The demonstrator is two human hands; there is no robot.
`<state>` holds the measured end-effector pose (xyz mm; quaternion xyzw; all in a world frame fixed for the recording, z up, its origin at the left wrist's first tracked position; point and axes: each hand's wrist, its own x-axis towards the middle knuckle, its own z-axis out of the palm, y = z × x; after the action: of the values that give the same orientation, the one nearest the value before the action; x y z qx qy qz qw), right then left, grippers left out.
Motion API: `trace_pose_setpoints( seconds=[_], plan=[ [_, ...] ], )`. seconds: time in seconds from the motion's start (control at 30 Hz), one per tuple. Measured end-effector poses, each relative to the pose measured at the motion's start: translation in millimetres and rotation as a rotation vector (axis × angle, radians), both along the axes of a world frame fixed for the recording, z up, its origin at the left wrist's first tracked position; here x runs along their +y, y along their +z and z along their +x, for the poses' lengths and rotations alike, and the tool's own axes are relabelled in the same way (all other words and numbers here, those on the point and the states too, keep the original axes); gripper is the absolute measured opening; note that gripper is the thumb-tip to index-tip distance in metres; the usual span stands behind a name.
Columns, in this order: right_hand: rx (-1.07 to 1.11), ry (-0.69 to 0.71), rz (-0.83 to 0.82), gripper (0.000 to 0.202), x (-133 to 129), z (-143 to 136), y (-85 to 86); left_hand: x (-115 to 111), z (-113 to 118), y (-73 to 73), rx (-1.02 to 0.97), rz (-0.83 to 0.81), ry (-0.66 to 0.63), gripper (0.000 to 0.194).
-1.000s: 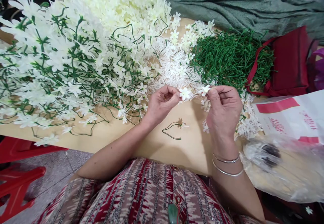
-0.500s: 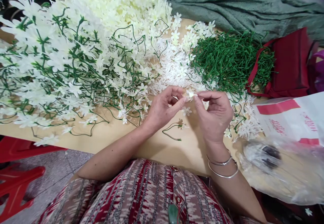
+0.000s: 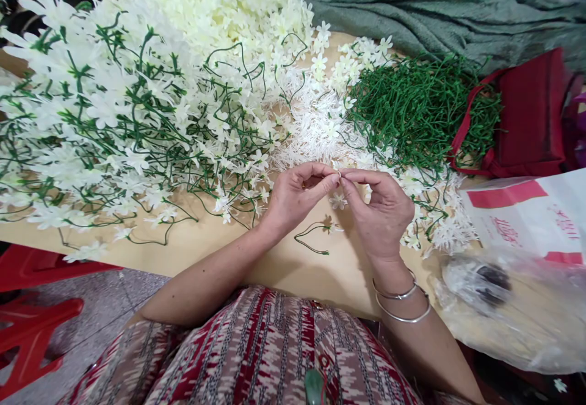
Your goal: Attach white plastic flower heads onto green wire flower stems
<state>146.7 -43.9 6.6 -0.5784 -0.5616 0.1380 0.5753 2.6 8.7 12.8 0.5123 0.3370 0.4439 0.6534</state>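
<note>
My left hand (image 3: pixel 300 196) and my right hand (image 3: pixel 383 212) meet fingertip to fingertip above the table. Thumb and forefinger of each are pinched on a small white artificial flower (image 3: pixel 337 170), mostly covered by the fingers. Just below the fingertips lies another loose white blossom (image 3: pixel 338 202). Nearer to me, a bent green plastic stem (image 3: pixel 311 250) with a flower at its end rests on the tabletop (image 3: pixel 274 270). Behind my hands spreads a heap of thin white stamens (image 3: pixel 315 130).
Finished-looking stemmed white flowers (image 3: pixel 105 112) pile up on the left, with loose petals (image 3: pixel 238 8) behind. Green stems (image 3: pixel 412 109) lie back right beside a red bag (image 3: pixel 528 115). Printed paper (image 3: pixel 526 209) and a clear plastic bag (image 3: pixel 517 313) lie right. Red stools (image 3: pixel 36 325) stand lower left.
My right hand has shifted left and my fingertips have closed together. The white flower, plainly visible between them before, is now mostly hidden.
</note>
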Motion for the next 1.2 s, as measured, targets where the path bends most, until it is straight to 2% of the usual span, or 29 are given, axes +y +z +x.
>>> trace_pose_setpoints(
  seconds=[0.17,0.43,0.63,0.83,1.2],
  plan=[
    [-0.069,-0.011,0.004,0.008,-1.3,-0.7,0.9,-0.3,1.7,-2.3,-0.007,-0.001,0.022,0.03],
    [-0.027,0.022,-0.041,0.011,-2.2,-0.8,0.7,-0.6,2.4,-1.5,0.038,-0.048,0.056,0.033],
    [0.011,0.012,-0.094,0.003,-3.4,0.2,2.3,-1.2,2.4,-1.9,0.041,-0.05,0.053,0.037],
    [-0.005,0.0,-0.082,0.005,-2.4,-0.1,2.9,-0.7,1.4,-3.4,0.051,-0.032,0.044,0.031],
    [-0.021,0.001,-0.101,0.004,-2.2,-0.7,4.0,-0.4,1.9,-4.6,0.056,-0.028,0.048,0.035]
  ],
)
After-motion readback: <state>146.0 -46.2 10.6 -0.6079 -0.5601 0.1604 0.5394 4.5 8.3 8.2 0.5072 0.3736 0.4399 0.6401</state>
